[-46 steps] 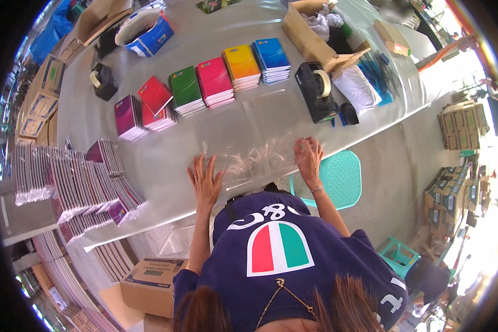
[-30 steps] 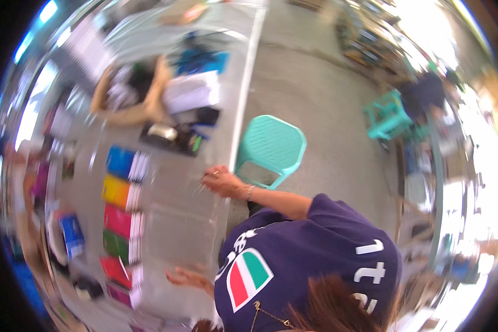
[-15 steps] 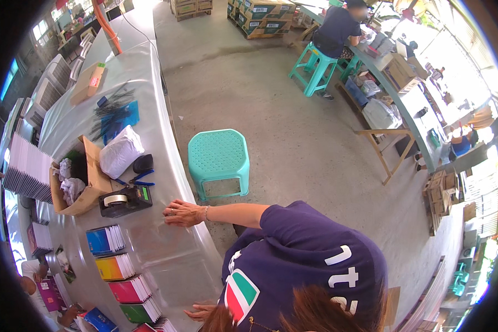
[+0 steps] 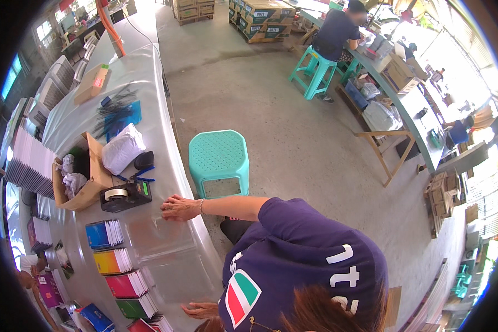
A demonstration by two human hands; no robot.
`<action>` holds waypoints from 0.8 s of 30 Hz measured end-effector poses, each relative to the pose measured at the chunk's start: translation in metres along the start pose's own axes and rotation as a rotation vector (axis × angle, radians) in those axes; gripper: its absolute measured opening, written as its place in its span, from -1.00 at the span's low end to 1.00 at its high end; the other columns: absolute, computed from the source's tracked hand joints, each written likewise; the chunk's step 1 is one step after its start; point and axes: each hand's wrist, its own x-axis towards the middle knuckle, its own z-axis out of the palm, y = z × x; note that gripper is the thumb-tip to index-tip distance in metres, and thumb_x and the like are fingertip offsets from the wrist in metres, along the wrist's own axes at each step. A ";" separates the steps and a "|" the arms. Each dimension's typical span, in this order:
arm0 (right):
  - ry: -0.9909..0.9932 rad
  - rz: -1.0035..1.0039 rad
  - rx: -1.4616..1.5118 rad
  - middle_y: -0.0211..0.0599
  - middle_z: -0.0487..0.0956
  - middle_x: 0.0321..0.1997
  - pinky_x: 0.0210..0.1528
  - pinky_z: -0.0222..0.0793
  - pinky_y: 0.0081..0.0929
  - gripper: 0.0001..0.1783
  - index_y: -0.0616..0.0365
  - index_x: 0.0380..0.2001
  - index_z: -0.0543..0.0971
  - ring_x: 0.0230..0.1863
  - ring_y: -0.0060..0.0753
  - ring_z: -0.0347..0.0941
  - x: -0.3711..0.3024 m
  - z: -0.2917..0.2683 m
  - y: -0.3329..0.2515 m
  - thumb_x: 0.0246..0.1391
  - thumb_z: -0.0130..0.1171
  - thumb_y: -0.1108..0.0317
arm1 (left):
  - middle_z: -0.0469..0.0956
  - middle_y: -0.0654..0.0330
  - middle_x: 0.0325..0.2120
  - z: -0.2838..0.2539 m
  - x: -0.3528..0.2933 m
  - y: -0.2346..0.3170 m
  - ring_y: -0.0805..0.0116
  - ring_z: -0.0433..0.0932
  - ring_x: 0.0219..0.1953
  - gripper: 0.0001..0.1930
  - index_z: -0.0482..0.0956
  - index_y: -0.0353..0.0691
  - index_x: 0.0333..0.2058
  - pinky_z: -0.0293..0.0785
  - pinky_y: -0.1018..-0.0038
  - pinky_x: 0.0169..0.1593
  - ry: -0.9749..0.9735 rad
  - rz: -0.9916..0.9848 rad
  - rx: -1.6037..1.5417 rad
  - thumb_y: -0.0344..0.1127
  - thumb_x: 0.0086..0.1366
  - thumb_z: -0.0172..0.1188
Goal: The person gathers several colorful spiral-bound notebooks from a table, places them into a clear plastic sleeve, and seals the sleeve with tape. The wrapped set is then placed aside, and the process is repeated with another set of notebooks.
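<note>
My right hand (image 4: 180, 208), with a bracelet at the wrist, rests on the silver-grey table covering (image 4: 174, 260) near its edge. Its fingers are slightly bent and nothing shows in them. Lower down, my left hand (image 4: 200, 310) is held with fingers stretched over the table edge, partly hidden by my shirt and hair. Beside the hands runs a row of notebook stacks: blue (image 4: 105, 234), yellow (image 4: 113, 260), pink-red (image 4: 128, 284), green (image 4: 136, 306) and red at the bottom. Nearest my right hand is a black tape dispenser (image 4: 126, 197).
Behind the dispenser are an open carton (image 4: 98, 180), a white wrapped bundle (image 4: 123, 148) and blue-handled pliers (image 4: 144, 178). A turquoise stool (image 4: 218, 152) stands beside the table. A co-worker's arm (image 4: 44, 304) shows at the lower left; another person (image 4: 337, 33) sits at the far bench.
My right hand has shifted slightly left and up along the table. My left hand has also edged left. The lower-left co-worker's hand has drawn back from the blue notebooks.
</note>
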 end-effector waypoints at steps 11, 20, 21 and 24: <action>-0.099 -0.277 0.192 -0.15 0.45 0.04 0.21 0.20 -0.24 -0.74 -0.01 -0.30 0.61 0.16 -0.10 0.30 0.126 0.005 -0.064 -0.14 0.11 0.47 | 0.28 -0.14 0.12 -0.015 -0.008 0.029 -0.06 0.27 0.17 -0.38 0.29 -0.42 0.14 0.17 0.11 0.23 0.115 -0.503 -0.168 0.09 0.43 -0.11; -0.073 -0.495 0.224 -0.08 0.38 0.12 0.24 0.18 -0.09 -0.47 0.09 0.06 0.45 0.19 0.02 0.25 0.249 0.036 -0.100 -0.05 0.28 0.44 | 0.28 0.11 0.06 -0.046 -0.055 0.092 0.23 0.36 -0.06 -0.56 0.32 -0.16 0.16 0.33 0.28 0.08 0.811 -0.909 -0.386 -0.13 0.37 0.04; -0.101 -0.514 0.189 -0.07 0.39 0.12 0.24 0.21 -0.12 -0.47 0.10 0.05 0.45 0.19 0.01 0.26 0.254 0.040 -0.099 -0.06 0.28 0.44 | 0.28 0.13 0.04 -0.046 -0.069 0.096 0.24 0.36 -0.06 -0.57 0.32 -0.14 0.16 0.33 0.28 0.07 0.874 -0.937 -0.427 -0.16 0.37 0.04; -0.179 -0.552 0.091 -0.08 0.41 0.09 0.19 0.30 -0.19 -0.47 0.11 0.03 0.46 0.17 -0.02 0.29 0.268 0.050 -0.087 -0.09 0.30 0.43 | 0.29 0.17 0.01 -0.051 -0.098 0.114 0.25 0.36 -0.04 -0.57 0.32 -0.15 0.16 0.33 0.27 0.05 1.027 -1.025 -0.399 -0.22 0.35 0.05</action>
